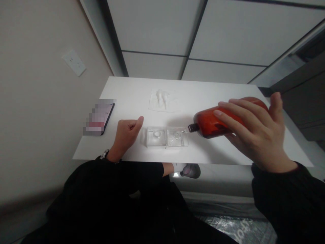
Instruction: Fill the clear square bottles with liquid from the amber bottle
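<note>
My right hand (261, 135) is wrapped round an amber-brown bottle (210, 123), tipped nearly flat with its dark neck to the left. That mouth hangs over a clear two-compartment box (166, 137). Clear liquid seems to run from it into the right compartment. A small ring-like shape (156, 134) shows in the left compartment, and a similar round form is in the right one. Just left of the box, my left hand (127, 133) is closed in a fist by the table's front edge, thumb pointing out. Whether anything is inside that fist is hidden.
Behind the box, crumpled white tissue-like pieces (162, 98) lie on a thin translucent sheet on the white table (132, 91). A phone (98, 117) rests at the left edge. Light cabinet panels (152, 27) stand beyond, and a wall with a socket is at left.
</note>
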Available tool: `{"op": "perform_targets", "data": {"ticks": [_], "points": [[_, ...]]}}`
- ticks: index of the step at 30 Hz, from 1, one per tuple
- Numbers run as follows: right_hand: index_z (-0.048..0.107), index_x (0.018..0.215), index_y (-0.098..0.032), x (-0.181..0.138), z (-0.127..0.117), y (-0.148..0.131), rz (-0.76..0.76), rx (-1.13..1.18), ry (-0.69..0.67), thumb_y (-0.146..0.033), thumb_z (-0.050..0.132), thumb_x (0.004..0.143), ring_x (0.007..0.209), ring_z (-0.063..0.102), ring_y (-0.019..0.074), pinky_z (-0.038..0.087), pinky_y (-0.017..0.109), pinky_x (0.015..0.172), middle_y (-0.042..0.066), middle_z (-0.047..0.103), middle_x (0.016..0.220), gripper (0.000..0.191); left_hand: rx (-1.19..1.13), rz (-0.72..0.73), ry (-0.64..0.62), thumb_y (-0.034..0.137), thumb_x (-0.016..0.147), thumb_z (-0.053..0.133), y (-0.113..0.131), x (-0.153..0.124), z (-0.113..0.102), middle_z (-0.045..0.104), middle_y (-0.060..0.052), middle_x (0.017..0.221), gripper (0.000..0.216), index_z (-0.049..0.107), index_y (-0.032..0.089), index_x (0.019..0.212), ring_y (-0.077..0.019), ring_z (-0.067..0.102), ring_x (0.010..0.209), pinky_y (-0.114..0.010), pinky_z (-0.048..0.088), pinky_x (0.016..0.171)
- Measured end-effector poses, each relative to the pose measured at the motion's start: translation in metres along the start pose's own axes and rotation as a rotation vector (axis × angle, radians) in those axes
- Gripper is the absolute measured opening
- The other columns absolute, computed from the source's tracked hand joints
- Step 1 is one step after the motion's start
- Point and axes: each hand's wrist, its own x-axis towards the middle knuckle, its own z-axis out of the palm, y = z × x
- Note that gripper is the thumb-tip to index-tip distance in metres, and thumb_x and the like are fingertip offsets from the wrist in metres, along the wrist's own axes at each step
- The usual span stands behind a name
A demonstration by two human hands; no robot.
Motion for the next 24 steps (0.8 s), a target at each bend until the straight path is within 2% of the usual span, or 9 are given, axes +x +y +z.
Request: {"op": "perform_targets", "data": {"ticks": [12,24], "points": [[0.039,0.162,-0.050,0.0025,-0.0019,0.0005,-0.004,-0.004,-0.004,-0.015,0.063,0.101,0.132,0.070,0.0332,0.036,0.074,0.125,0.000,0.070,0.149,0.074,-0.011,0.027,-0.001,0.042,0.095,0.052,-0.0007,-0.0005,0.0003,0.014,0.006,0.052,0.057,0.015,0.023,0.057,-0.0082,0.014,0.049,-0.030,0.011,0.049],[0.047,0.157,-0.049,0.0042,-0.0014,0.0013,0.005,-0.017,-0.013,-0.017,0.064,0.101,0.132,0.070,0.0323,0.039,0.073,0.123,-0.001,0.072,0.145,0.066,0.001,0.034,-0.008,0.043,0.095,0.051,0.0006,-0.0010,0.0000,0.013,0.006,0.053,0.056,0.015,0.023,0.057,-0.0083,0.014,0.049,-0.030,0.011,0.049]]}}
